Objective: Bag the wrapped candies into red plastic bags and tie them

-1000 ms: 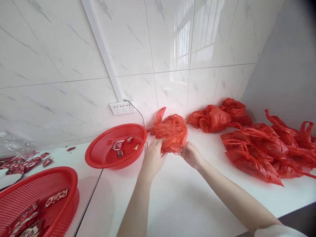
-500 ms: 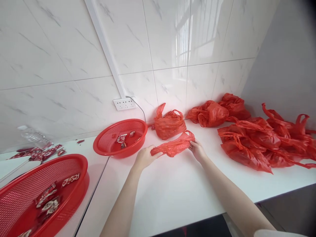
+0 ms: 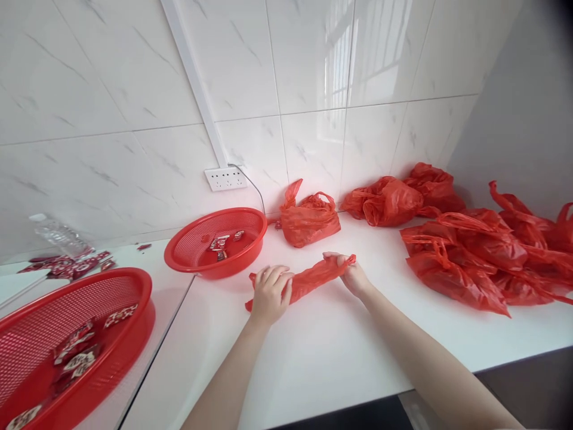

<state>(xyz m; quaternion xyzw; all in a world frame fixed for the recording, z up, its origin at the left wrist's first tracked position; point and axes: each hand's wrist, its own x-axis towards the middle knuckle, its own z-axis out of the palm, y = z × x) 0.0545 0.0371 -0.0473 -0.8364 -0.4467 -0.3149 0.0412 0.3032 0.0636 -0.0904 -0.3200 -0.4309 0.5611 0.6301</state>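
A thin red plastic bag [image 3: 313, 276] is stretched out long above the white counter [image 3: 331, 352]. My left hand [image 3: 269, 292] is closed round its left end. My right hand [image 3: 349, 273] pinches its right end. Behind them, against the wall, sits a filled, knotted red bag [image 3: 308, 220]. A round red mesh basket [image 3: 215, 242] with a few small red-and-white packets stands just left of my left hand.
Many filled red bags [image 3: 461, 251] are heaped along the right of the counter. A larger red basket [image 3: 67, 346] with packets sits at the near left. Loose packets [image 3: 71, 266] and a clear bottle [image 3: 60, 236] lie far left. A wall socket [image 3: 225, 178] with a cable is above the basket.
My hands left the knotted bag by the wall, drew an empty red bag toward me and pulled it out long. The view has also shifted a little.
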